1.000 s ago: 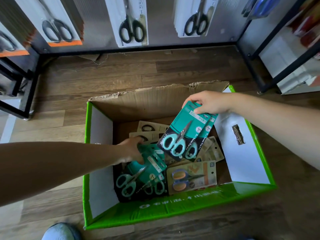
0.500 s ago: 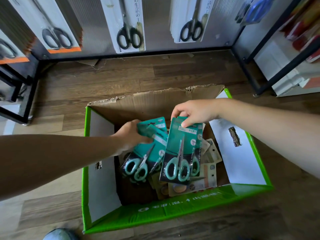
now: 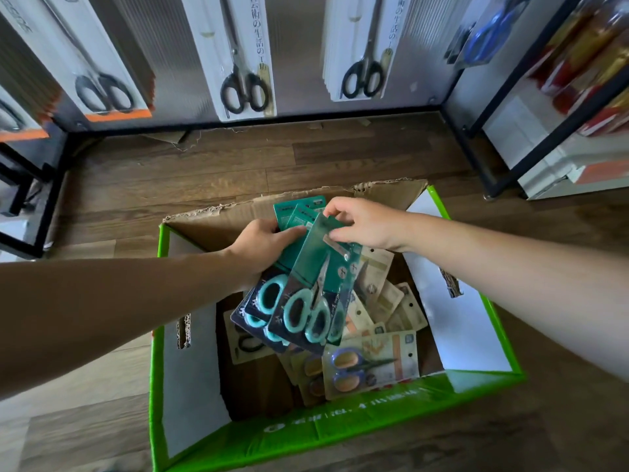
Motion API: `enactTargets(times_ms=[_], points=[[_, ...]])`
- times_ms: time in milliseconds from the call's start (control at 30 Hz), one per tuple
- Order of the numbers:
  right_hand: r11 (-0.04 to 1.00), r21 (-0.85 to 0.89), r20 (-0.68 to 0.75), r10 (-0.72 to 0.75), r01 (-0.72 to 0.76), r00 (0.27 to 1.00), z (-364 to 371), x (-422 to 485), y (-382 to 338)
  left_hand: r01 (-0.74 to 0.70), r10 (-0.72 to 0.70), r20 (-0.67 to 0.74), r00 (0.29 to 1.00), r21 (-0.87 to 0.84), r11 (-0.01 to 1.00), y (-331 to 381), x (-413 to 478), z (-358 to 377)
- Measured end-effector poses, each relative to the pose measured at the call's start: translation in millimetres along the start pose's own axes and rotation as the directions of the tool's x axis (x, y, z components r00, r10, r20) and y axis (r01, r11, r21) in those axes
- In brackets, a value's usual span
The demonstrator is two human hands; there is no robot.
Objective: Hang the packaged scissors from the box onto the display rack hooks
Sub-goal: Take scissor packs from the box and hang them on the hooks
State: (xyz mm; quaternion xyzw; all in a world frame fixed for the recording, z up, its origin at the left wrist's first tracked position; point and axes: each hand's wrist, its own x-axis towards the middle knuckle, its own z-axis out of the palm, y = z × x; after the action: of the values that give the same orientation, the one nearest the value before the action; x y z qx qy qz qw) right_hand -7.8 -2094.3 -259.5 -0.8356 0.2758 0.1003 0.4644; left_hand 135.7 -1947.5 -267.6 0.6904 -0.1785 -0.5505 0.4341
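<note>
Teal is what grabs you here; the left hand (image 3: 262,247) has its fingers curled round a fanned bunch of teal cardboard blister packs (image 3: 270,296) holding mint-handled scissors, thumb laid across the front of them; the right hand (image 3: 364,223) pinches the top of the frontmost teal pack (image 3: 318,284) between thumb and fingertips, so both hands are closed on packs and neither is free; the front pack overlaps the bunch and touches it, all of it held above the middle of the open cardboard box with green outer walls and white inner sides (image 3: 340,434); handles hang toward 6 o'clock, card tops point toward 12; down inside the box, from about 3 round to 6 o'clock of the bunch, lies a loose heap of beige card packs (image 3: 371,366), the nearest showing purple-and-orange handles; the box stands on a brown wood-plank floor (image 3: 238,165); at 12 o'clock is the grey ribbed display rack (image 3: 299,63) carrying white cards of black-handled scissors (image 3: 243,90); a blue-handled pair (image 3: 490,32) sits at roughly 1 o'clock.
</note>
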Motion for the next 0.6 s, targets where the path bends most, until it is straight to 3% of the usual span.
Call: enactTargets(times_ms=[167,267,400,500,600], points=[[0.995,0.086,0.013,-0.051,0.05,0.999,-11,-8,-6,0.002,0.0,0.018,1.0,-0.093,0.996,13,-6,20],[0.996,0.069,-0.001,-0.064,0.064,0.998,-27,-12,-11,0.148,-0.087,0.222,0.971,-0.275,0.95,26,-12,27],[0.993,0.073,-0.099,-0.09,0.097,0.991,-57,-19,-18,0.145,-0.07,0.465,0.883,-0.127,0.981,30,-14,26],[0.992,-0.002,-0.198,-0.122,0.124,0.973,-79,-24,-29,0.115,-0.058,0.468,0.882,-0.094,0.989,37,-13,33],[0.992,-0.08,-0.328,-0.123,0.103,0.937,-100,-27,-39,-0.002,0.076,0.409,0.909,-0.178,0.984,58,-5,45]])
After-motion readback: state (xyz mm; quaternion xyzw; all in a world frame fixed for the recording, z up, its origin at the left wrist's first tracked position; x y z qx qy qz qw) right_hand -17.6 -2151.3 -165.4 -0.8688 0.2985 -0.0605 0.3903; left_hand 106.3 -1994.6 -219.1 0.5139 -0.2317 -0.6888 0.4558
